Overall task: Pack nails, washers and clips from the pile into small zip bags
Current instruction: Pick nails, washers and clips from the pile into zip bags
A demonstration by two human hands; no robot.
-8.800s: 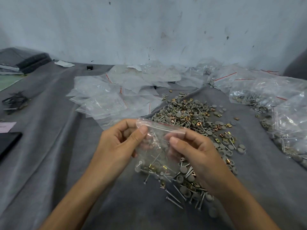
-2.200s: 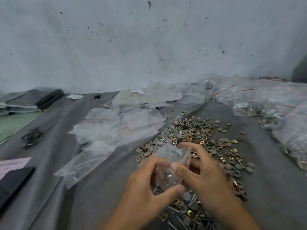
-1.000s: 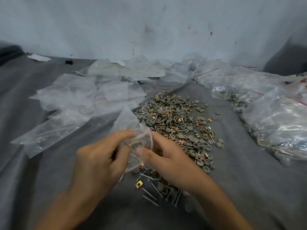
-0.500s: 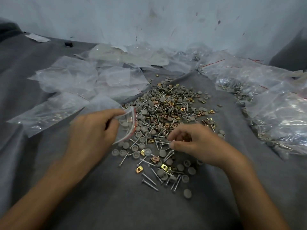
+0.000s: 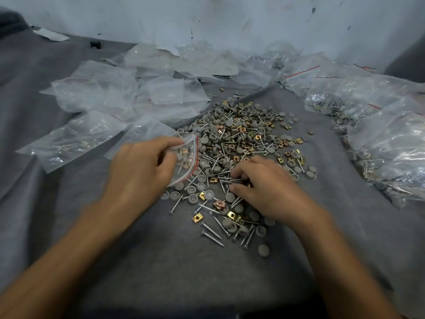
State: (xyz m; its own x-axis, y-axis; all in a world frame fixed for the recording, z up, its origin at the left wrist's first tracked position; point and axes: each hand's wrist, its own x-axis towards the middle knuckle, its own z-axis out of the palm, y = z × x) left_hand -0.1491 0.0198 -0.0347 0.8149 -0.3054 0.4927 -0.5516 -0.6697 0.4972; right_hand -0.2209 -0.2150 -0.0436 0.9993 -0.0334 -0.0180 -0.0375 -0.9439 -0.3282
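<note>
The right hand curls thumb and fingers round silver nails at the near side of the pile of grey washers, nails and brass clips, the left hand beside it pinches a small clear red-edged zip bag, and crumpled clear plastic bags lie beyond.

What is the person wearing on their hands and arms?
Nothing at all! The left hand and the right hand have no gloves, rings or watch, and no sleeves show anywhere in the picture.
</note>
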